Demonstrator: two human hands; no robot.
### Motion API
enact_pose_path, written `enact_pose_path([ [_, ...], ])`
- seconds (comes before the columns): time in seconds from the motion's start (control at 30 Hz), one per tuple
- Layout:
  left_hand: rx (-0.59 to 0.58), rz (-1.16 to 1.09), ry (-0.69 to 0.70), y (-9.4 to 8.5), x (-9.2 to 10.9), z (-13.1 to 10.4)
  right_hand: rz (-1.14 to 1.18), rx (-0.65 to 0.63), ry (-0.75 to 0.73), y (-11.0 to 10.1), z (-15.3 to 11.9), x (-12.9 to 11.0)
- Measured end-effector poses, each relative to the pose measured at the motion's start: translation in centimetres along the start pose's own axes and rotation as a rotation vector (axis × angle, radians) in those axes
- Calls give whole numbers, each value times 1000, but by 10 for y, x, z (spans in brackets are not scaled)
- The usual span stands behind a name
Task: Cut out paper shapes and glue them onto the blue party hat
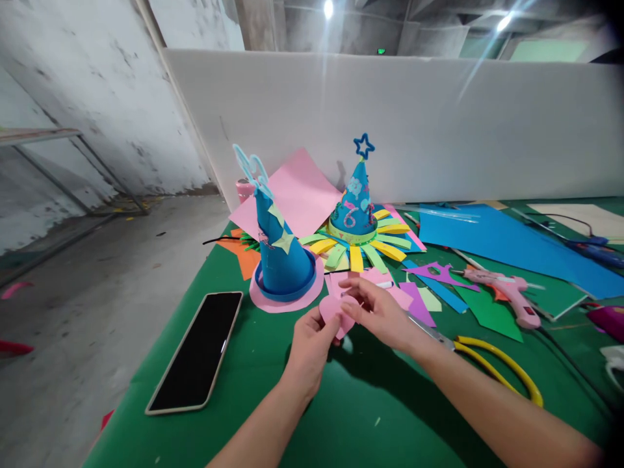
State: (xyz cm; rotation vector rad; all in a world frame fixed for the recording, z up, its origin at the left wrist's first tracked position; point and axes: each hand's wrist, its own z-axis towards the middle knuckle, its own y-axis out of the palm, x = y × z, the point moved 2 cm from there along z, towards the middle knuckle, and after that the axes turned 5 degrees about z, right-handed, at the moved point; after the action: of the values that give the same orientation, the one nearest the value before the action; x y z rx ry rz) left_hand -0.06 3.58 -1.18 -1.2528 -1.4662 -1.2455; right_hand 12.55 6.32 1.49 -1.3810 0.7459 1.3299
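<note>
Nearer than the blue hat (285,270), green desk (258,383) lies bare beside the phone (197,354). Left hand (314,344) and right hand (377,312), palms inward, pinch the pink paper piece (336,312) between their fingers, right of the hat's brim.

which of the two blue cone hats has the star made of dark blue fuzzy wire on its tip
The right-hand hat, ringed by yellow and green paper strips; the other hat has a pale blue looped topper.

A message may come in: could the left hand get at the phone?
Probably yes: bare green tabletop lies between the left hand and the phone, though that hand would first have to let go of the pink paper.
</note>
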Motion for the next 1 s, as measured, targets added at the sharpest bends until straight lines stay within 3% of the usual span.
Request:
enact_pose_path([
  [0.1,-28,107,-4,-2,-1,-13,7,45,47,3,-26,8],
  [0.17,34,207,33,-11,-4,-26,-26,79,75,5,-37,13],
  [0.23,206,622,383,-22,-2,-40,-102,77,92,6,-44,19],
  [0.27,176,798,594,-24,-2,-47,-149,64,94,7,-46,21],
  [0.33,-53,1080,925,-22,-9,-57,-246,29,93,9,-48,26],
  [0.4,-191,1291,1029,-20,-20,-60,-334,11,85,11,-48,30],
  [0.53,-316,1540,953,-18,-41,-51,-448,-7,39,13,-48,27],
  [0.73,-419,1576,924,-21,-50,-41,-435,66,-22,-4,-42,8],
  [0.83,-453,1583,906,-19,-47,-39,-480,146,-99,-35,-14,4],
  [1.0,-451,1586,925,-15,-36,-39,-536,388,-152,-102,76,19],
])
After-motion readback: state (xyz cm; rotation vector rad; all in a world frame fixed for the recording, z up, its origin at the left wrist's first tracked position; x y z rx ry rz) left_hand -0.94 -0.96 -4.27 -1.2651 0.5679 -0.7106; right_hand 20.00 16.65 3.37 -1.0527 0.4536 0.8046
